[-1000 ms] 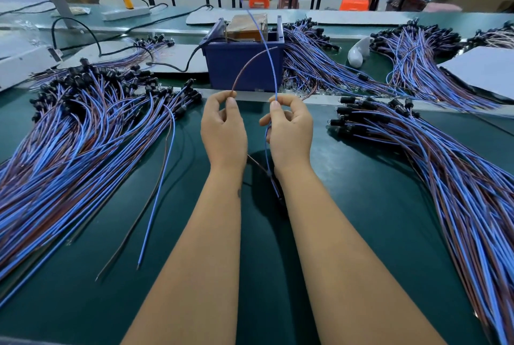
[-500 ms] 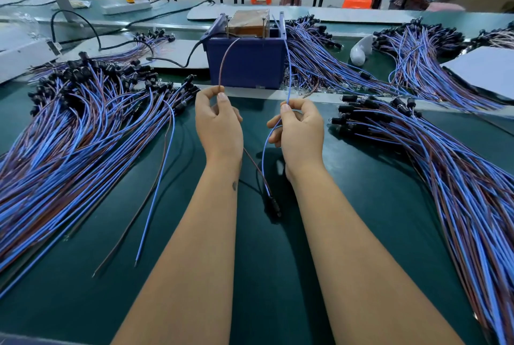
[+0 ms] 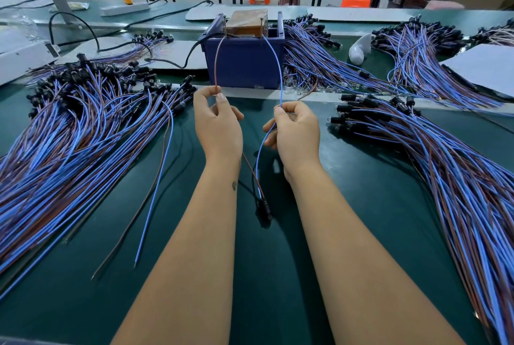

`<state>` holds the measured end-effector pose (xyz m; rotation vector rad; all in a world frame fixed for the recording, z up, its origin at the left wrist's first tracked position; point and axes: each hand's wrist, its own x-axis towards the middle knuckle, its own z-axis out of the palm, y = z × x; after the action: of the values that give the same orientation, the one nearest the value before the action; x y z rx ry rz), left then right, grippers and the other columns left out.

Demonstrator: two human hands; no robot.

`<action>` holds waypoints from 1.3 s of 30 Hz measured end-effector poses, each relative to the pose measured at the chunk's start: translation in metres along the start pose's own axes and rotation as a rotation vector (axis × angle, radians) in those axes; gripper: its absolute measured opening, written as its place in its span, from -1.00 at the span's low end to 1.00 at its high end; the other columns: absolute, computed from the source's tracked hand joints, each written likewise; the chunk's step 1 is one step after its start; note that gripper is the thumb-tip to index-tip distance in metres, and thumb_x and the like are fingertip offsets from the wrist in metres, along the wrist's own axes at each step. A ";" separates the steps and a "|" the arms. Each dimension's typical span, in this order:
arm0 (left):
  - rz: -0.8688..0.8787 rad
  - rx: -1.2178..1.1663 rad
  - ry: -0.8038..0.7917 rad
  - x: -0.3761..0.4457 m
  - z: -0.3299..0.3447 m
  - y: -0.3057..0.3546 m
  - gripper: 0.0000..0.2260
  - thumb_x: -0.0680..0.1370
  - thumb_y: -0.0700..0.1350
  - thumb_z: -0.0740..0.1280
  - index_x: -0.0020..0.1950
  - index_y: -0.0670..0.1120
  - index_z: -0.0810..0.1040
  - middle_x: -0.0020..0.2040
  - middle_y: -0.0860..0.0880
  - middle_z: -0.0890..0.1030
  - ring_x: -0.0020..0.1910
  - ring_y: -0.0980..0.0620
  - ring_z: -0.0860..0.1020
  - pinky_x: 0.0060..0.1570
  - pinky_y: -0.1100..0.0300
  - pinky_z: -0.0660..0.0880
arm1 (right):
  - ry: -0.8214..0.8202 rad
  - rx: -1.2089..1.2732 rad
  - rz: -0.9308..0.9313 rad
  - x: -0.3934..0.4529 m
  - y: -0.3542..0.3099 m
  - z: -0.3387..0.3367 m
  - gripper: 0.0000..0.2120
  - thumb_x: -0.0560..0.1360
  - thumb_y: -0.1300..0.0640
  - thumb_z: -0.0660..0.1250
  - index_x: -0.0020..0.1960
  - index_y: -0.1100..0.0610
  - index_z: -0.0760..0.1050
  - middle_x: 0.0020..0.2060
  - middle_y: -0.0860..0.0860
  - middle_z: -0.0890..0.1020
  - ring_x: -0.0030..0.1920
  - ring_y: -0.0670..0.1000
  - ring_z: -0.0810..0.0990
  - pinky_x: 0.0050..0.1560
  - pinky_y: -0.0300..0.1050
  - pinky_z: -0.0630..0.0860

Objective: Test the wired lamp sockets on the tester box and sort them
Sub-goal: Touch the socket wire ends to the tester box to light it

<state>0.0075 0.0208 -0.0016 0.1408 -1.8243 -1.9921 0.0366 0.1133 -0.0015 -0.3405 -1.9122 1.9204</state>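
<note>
Left hand (image 3: 217,124) pinches the brown wire (image 3: 216,66), right hand (image 3: 296,129) pinches the blue wire (image 3: 275,66), both tips up at the tester box (image 3: 244,62) near the table's (image 3: 361,205) far edge; the socket (image 3: 264,207) lies between the wrists

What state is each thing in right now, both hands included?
Left hand: pinching the brown wire.
Right hand: pinching the blue wire.
Both wire tips: up at the tester box.
Socket: dangling between the forearms.
Wire piles: lying on the table.
</note>
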 end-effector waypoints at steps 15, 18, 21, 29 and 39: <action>-0.017 0.053 -0.035 0.002 0.000 -0.002 -0.88 0.67 -0.12 0.14 0.03 0.08 0.42 -0.50 0.12 0.51 -0.53 0.25 0.35 -0.47 0.44 0.31 | -0.023 -0.039 -0.021 0.000 0.001 0.000 -0.86 0.62 0.19 0.19 -0.10 0.09 0.43 -0.44 -0.03 0.57 -0.57 -0.07 0.45 -0.38 -0.14 0.41; -0.017 0.085 -0.046 0.003 0.001 -0.003 -0.88 0.66 -0.14 0.14 0.05 0.04 0.44 -0.50 0.10 0.51 -0.55 0.24 0.34 -0.49 0.43 0.30 | -0.029 -0.057 -0.026 -0.001 0.001 0.001 -0.86 0.62 0.19 0.19 -0.11 0.08 0.44 -0.43 -0.03 0.58 -0.56 -0.07 0.45 -0.33 -0.09 0.42; -0.022 0.102 -0.047 0.004 0.001 -0.004 -0.89 0.65 -0.14 0.14 0.07 0.02 0.45 -0.48 0.08 0.51 -0.55 0.25 0.35 -0.50 0.42 0.30 | -0.032 -0.065 -0.024 -0.001 0.001 0.001 -0.87 0.62 0.18 0.20 -0.10 0.08 0.44 -0.42 -0.02 0.59 -0.56 -0.06 0.46 -0.32 -0.08 0.43; -0.050 0.201 -0.047 0.002 0.002 -0.002 -0.88 0.59 -0.18 0.15 0.03 0.00 0.45 -0.33 0.00 0.56 -0.57 0.26 0.40 -0.53 0.42 0.27 | -0.031 -0.073 -0.019 0.000 0.001 0.001 -0.85 0.61 0.19 0.20 -0.13 0.06 0.43 -0.44 -0.04 0.59 -0.57 -0.06 0.44 -0.37 -0.13 0.39; -0.062 0.306 -0.035 0.000 0.004 -0.001 -0.90 0.59 -0.14 0.17 0.04 -0.02 0.47 -0.27 0.10 0.51 -0.39 0.14 0.42 -0.41 0.24 0.31 | -0.039 -0.103 0.000 -0.001 0.000 0.001 -0.89 0.57 0.20 0.21 -0.11 0.13 0.47 -0.48 -0.03 0.58 -0.59 -0.04 0.45 -0.43 -0.16 0.36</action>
<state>0.0057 0.0242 -0.0023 0.2573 -2.1621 -1.7520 0.0365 0.1119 -0.0017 -0.3353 -2.0413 1.8449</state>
